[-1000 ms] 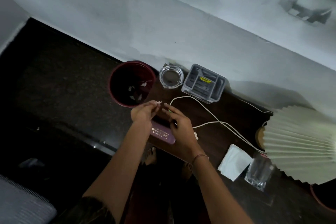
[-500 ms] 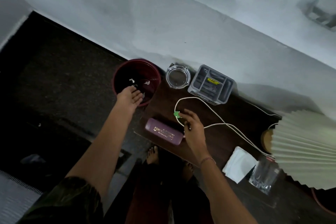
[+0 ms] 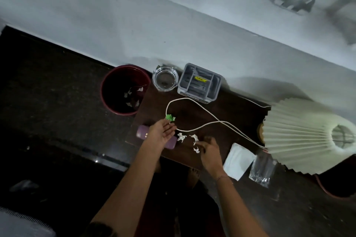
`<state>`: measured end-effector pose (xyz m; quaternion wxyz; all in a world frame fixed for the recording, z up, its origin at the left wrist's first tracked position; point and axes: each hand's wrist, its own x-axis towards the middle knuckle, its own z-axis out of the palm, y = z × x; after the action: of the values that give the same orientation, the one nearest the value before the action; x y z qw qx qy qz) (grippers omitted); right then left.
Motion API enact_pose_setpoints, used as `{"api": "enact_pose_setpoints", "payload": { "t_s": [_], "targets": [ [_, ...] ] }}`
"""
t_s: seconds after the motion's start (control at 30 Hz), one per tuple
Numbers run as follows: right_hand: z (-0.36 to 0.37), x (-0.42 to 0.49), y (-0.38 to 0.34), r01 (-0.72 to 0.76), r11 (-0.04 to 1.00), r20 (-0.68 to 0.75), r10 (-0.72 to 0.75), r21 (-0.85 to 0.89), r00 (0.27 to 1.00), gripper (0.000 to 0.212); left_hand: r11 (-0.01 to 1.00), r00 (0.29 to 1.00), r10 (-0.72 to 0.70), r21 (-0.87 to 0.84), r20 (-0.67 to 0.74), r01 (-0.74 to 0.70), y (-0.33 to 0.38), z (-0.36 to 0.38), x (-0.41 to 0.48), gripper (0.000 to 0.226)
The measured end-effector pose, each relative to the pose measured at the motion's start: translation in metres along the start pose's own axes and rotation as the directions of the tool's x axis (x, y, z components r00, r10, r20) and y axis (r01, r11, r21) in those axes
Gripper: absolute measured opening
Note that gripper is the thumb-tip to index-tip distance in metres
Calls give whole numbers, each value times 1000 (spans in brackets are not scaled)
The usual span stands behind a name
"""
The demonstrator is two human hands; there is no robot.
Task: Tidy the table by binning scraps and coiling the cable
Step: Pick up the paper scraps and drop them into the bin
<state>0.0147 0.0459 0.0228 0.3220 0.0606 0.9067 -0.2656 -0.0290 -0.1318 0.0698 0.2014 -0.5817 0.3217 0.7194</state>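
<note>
A dark red bin (image 3: 104, 85) stands on the floor at the table's left end, with several white scraps at its bottom. My left hand (image 3: 163, 132) hovers palm up over a purple case (image 3: 142, 131), fingers relaxed and holding nothing. A green scrap (image 3: 170, 117) lies just beyond its fingertips, beside the loop of the white cable (image 3: 192, 100). Three white scraps (image 3: 181, 137) lie on the dark table (image 3: 154, 106) between my hands. My right hand (image 3: 209, 150) rests there with bent fingers, its index tip touching one white scrap.
A glass ashtray (image 3: 165, 80) and a grey organiser (image 3: 199, 83) stand against the wall. To the right are a pleated lamp shade (image 3: 300, 131), a white napkin (image 3: 238, 160) and a glass tumbler (image 3: 262, 169). The cable runs under the lamp.
My left hand came back from over the bin to above the purple case, palm up. My right hand left the green scrap and moved right to the white scraps.
</note>
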Motion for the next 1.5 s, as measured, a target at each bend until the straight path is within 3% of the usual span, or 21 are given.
{"api": "enact_pose_setpoints", "payload": {
  "t_s": [0.17,0.3,0.4,0.5,0.63,0.77,0.93,1.07,1.13,1.17,1.23,1.33,1.5],
  "targets": [
    [5,-1,-7,96,989,90,-86,-110,992,53,998,999,-24,55,-23,25,-10,8,-4,28],
    [3,7,-12,87,986,60,-79,-144,995,48,999,999,-31,25,-35,32,-11,8,-3,32],
    [-4,12,-17,66,997,-7,-66,-49,998,43,999,1000,-20,33,-18,20,-9,5,-2,33],
    [-11,15,-32,167,986,-66,-165,24,984,46,997,999,-44,65,-21,45,-4,4,-1,34],
    [-15,24,-72,367,930,-35,-366,34,930,50,987,996,-84,135,6,82,16,2,-1,21],
    [-8,34,-117,533,846,24,-533,-12,846,48,997,999,38,68,-4,-38,46,-15,5,15],
    [10,47,-165,634,773,76,-631,-15,772,52,985,978,167,-24,-122,-171,82,-50,21,11],
    [25,55,-192,608,787,50,-614,101,787,46,944,934,284,-106,-215,-311,113,-68,29,18],
    [31,56,-200,573,802,35,-586,169,809,46,923,908,309,-141,-284,-358,130,-75,32,8],
    [33,56,-203,547,811,27,-564,205,825,49,919,900,305,-153,-310,-364,137,-78,33,18],
    [35,54,-206,478,832,-1,-498,282,867,57,934,906,263,-148,-332,-325,146,-82,35,35],
    [36,55,-203,403,867,-26,-414,293,910,62,963,943,215,-107,-253,-248,146,-82,33,35],
    [34,55,-176,337,917,-71,-330,214,941,45,980,964,181,-44,-195,-193,116,-75,34,40]
  ]
}}
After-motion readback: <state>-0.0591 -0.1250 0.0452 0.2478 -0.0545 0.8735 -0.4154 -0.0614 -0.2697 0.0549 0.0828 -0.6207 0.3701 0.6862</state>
